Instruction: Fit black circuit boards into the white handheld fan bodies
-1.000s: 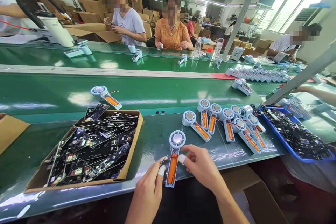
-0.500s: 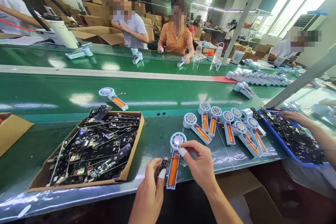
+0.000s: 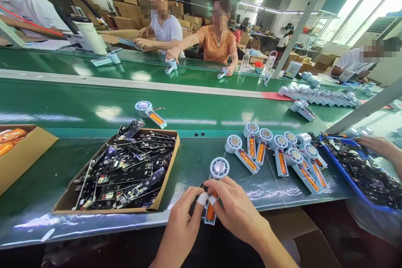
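A pale blue handheld fan housing [image 3: 219, 167] lies at the table's front edge, round head pointing away, with an orange battery [image 3: 210, 213] in its open handle. My left hand [image 3: 184, 215] pinches a small black circuit board [image 3: 204, 185] beside the handle; fingers cover most of it. My right hand [image 3: 238, 211] is closed, its thumb and fingertips meeting the left ones over the handle. Whatever it pinches is hidden. White covers wrap both thumbs. Left of my hands stands a cardboard tray [image 3: 168, 173] heaped with circuit boards [image 3: 125, 176].
Several open fan housings [image 3: 281, 142] lie to the right, near a blue tray [image 3: 345, 180] of boards where another person's hand [image 3: 381, 146] rests. One housing [image 3: 143, 107] sits on the green belt [image 3: 201, 109]. A box of orange batteries [image 3: 25, 155] stands left. Co-workers sit across.
My right hand has moved down from the fan head to my left fingertips over the handle. Across the belt, a person in orange has stretched an arm to a fan. The view has shifted slightly left.
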Motion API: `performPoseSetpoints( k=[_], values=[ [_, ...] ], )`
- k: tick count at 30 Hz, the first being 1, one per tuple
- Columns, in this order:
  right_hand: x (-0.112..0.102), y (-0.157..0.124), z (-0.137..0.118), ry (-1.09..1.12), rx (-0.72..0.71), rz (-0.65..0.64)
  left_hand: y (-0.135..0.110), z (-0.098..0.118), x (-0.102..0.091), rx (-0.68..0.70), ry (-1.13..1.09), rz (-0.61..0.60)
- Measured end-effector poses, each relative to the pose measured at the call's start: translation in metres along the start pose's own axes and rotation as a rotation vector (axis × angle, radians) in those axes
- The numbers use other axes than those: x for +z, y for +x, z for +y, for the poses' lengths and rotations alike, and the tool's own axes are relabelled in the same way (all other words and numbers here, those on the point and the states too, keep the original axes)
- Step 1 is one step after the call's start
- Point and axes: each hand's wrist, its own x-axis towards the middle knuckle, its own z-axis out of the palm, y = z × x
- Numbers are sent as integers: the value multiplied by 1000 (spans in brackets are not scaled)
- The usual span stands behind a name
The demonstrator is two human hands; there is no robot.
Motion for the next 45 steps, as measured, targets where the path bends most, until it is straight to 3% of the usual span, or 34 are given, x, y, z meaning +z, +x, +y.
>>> performPoseSetpoints(
  k=[8, 14, 18, 23, 29, 34, 42, 45],
  values=[
    [10, -4, -1, -174, -91, 28, 2, -3, 1, -181, -88, -101],
    [5, -4, 4, 25, -47, 78, 0, -9, -3, -304, -264, -242],
    [6, -4, 9, 116, 18, 150, -6, -3, 0, -318, -264, -164],
    [10, -4, 11, 49, 80, 250, -13, -7, 8, -253, -255, 49],
    [9, -3, 1, -127, 74, 228, -16, -23, 10, -76, -39, 27],
    [8, -2, -3, -208, 41, 206, -18, -23, 9, 173, 140, 161],
    [-6, 8, 12, 159, 147, 46, 2, -12, -17, 119, 32, -65],
    [-7, 7, 10, 182, 171, 87, 6, -4, -18, 67, -15, -109]
  ],
)
